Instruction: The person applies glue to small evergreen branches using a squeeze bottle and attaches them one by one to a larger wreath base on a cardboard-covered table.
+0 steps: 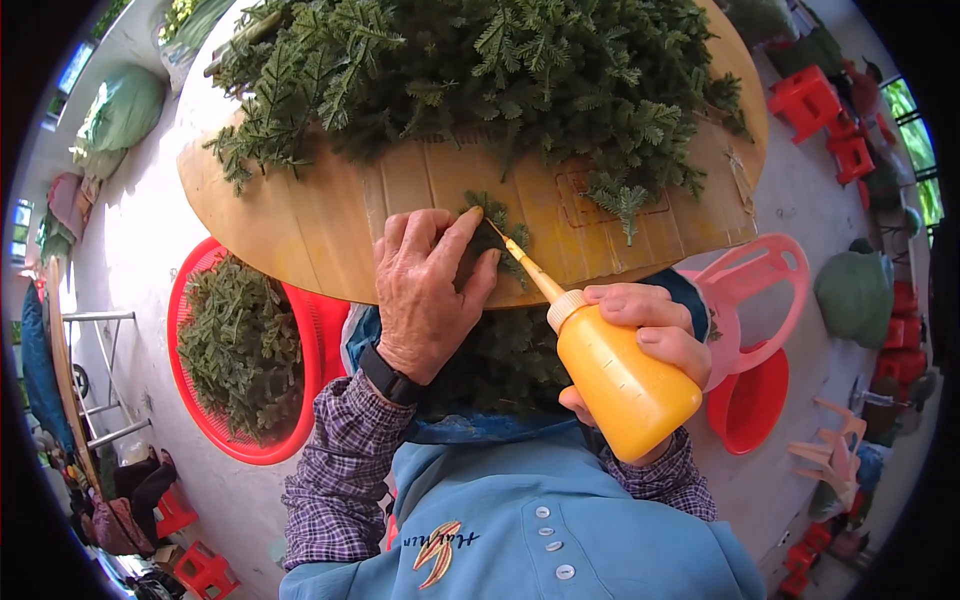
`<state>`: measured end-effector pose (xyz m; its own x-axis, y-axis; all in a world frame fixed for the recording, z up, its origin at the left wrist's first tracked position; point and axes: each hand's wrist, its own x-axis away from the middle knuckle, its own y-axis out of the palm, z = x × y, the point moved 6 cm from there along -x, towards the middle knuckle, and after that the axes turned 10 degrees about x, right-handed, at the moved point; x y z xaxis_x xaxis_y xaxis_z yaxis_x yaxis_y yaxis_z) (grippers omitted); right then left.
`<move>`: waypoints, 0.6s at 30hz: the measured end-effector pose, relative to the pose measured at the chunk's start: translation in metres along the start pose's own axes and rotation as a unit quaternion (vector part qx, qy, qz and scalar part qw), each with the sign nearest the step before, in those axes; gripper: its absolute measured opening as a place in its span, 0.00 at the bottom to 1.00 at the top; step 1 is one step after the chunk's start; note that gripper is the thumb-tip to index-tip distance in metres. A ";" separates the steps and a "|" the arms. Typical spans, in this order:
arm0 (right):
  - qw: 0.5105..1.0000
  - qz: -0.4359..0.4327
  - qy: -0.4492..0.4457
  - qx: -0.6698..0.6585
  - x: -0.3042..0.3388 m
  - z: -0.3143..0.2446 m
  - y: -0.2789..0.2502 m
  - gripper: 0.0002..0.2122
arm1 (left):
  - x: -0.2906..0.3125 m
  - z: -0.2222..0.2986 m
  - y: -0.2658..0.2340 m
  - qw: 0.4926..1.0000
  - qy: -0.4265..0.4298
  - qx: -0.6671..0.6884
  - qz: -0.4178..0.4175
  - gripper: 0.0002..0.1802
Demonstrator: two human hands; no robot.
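My left hand (pixel 425 290) is near the table's front edge, its fingers closed on a small green fir sprig (pixel 514 238) that lies against the cardboard. Part of the sprig is hidden beneath the fingers. In my right hand (pixel 655 328) is a squeeze bottle (pixel 625 385) full of yellow-orange liquid, tilted with its long narrow nozzle pointing up and left. The nozzle's tip is at the sprig, close to my left index finger; whether it touches cannot be made out. A large heap of fir branches (pixel 500 75) covers the far part of the table.
Brown cardboard (pixel 320 225) covers the round tabletop. A red basket (pixel 303 335) of fir cuttings stands on the left. At the right are a pink plastic chair (pixel 795 285) and a red bucket (pixel 752 410). More fir greenery (pixel 510 360) lies below the table edge, by my lap.
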<state>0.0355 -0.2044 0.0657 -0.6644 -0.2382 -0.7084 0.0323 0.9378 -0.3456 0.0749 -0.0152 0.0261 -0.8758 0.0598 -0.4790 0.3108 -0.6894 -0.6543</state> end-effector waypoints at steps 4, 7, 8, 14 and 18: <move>1.000 -0.011 0.006 0.011 0.002 -0.001 -0.002 0.30 | 0.000 0.000 -0.001 1.000 0.001 -0.004 -0.001 0.22; 1.000 -0.012 0.008 0.016 0.004 -0.004 -0.005 0.30 | 0.000 0.000 0.000 1.000 0.004 -0.005 0.000 0.22; 1.000 -0.015 0.010 0.018 0.005 -0.005 -0.007 0.30 | 0.000 0.000 0.000 1.000 0.004 -0.003 -0.001 0.22; 1.000 -0.012 0.007 0.016 0.009 -0.009 -0.013 0.30 | 0.001 -0.001 0.001 1.000 0.004 -0.001 -0.002 0.21; 1.000 0.015 0.007 -0.013 0.011 -0.013 -0.019 0.30 | 0.001 -0.002 0.000 1.000 0.004 -0.003 -0.005 0.21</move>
<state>0.0172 -0.2215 0.0723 -0.6745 -0.2067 -0.7087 0.0332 0.9505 -0.3088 0.0748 -0.0141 0.0241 -0.8757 0.0737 -0.4771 0.3036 -0.6844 -0.6629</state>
